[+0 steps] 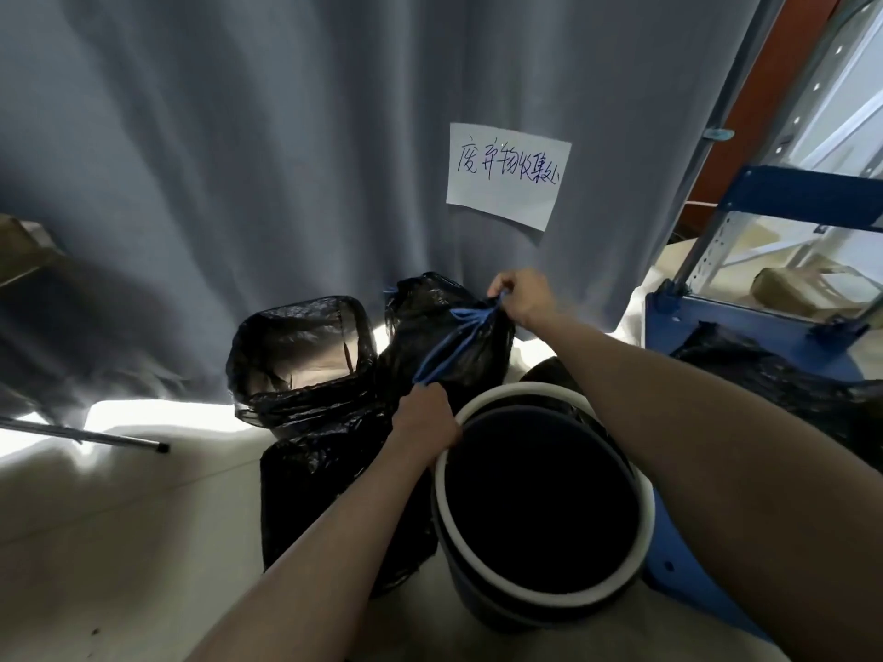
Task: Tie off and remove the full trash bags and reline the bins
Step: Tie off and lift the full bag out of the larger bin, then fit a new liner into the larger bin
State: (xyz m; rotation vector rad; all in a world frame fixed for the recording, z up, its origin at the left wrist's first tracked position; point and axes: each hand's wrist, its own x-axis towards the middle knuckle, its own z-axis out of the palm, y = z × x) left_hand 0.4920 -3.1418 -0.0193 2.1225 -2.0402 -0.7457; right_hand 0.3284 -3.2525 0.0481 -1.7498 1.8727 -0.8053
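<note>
Both hands (425, 415) (523, 296) grip blue drawstrings (454, 344) before a grey curtain (239, 160), pale floor (119, 518) below.

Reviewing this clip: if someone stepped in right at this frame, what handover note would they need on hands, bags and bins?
Left hand: grip closed on the lower end of the blue drawstring.
Right hand: pinching the upper end of the same drawstring, which runs taut between the two hands.
Full black bag: on the floor by the grey curtain, its mouth gathered, tie apparently not finished.
Round bin, white rim: nearest the camera, looks unlined.
Lined bin: left of the bag, its black liner open.
Done: bag out of the bin, drawstring pulled.
Left: finish the knot, move the bag away, reline the round bin.
</note>
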